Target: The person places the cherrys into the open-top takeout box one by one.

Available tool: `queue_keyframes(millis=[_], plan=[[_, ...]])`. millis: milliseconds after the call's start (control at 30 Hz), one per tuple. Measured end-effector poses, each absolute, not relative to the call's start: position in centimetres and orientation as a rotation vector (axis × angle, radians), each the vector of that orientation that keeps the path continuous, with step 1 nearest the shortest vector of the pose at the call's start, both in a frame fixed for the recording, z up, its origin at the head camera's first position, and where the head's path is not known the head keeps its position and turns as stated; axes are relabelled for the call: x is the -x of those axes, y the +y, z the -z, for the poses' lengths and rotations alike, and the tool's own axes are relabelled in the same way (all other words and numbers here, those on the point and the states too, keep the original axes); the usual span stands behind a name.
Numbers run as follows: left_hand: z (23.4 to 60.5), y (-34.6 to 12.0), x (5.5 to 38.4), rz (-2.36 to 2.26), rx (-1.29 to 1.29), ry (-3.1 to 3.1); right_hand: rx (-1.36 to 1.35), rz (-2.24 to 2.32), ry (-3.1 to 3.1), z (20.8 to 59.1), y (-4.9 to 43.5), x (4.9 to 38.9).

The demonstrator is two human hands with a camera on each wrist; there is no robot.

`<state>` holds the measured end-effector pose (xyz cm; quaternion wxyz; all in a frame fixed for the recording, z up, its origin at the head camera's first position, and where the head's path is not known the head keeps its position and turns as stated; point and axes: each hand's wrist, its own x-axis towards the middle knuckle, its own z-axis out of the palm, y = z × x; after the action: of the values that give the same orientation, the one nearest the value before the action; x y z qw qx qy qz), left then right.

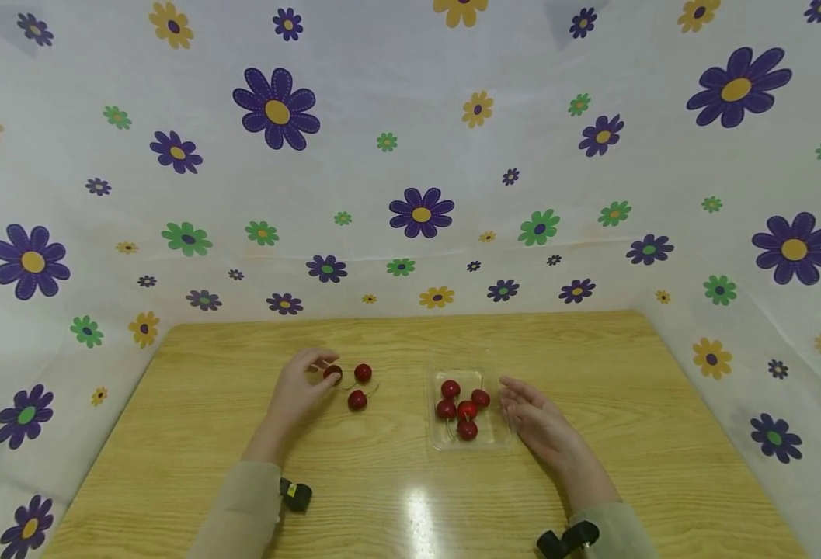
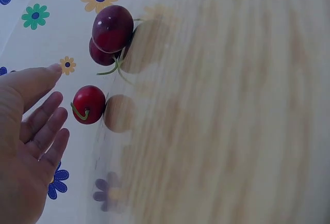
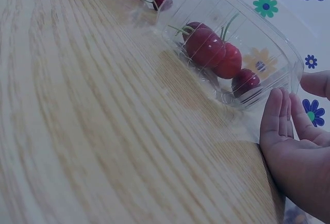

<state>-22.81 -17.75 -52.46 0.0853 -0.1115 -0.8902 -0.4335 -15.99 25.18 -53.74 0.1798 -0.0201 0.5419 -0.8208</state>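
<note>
Three dark red cherries lie on the wooden table to the left: a leftmost cherry (image 1: 335,371), a back cherry (image 1: 363,373) and a front cherry (image 1: 357,401). My left hand (image 1: 300,390) is beside the leftmost one, thumb and fingers spread. In the left wrist view a gap shows between this hand (image 2: 31,136) and the nearest cherry (image 2: 88,102). A clear plastic box (image 1: 445,444) holds several cherries (image 1: 467,410), some with green stems. Along its right wall stands my right hand (image 1: 544,428), fingers fairly straight; whether they touch the wall is unclear.
The wooden table (image 1: 375,497) has its back edge against a white flowered cloth (image 1: 354,171), which also rises on both sides. A black strap device (image 1: 297,495) sits on the left wrist and another (image 1: 567,539) on the right.
</note>
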Motion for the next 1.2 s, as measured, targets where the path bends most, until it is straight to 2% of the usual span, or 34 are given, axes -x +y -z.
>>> queue_keyframes(millis=[467, 1200], plan=[[53.4, -18.3, 23.2, 1.357, 0.195, -2.761, 0.014, 2.308, 1.569, 53.7, 25.1, 15.9], [53.9, -18.8, 24.0, 1.365, 0.196, -2.794, 0.006, 2.318, 1.55, 53.7, 25.1, 16.0]])
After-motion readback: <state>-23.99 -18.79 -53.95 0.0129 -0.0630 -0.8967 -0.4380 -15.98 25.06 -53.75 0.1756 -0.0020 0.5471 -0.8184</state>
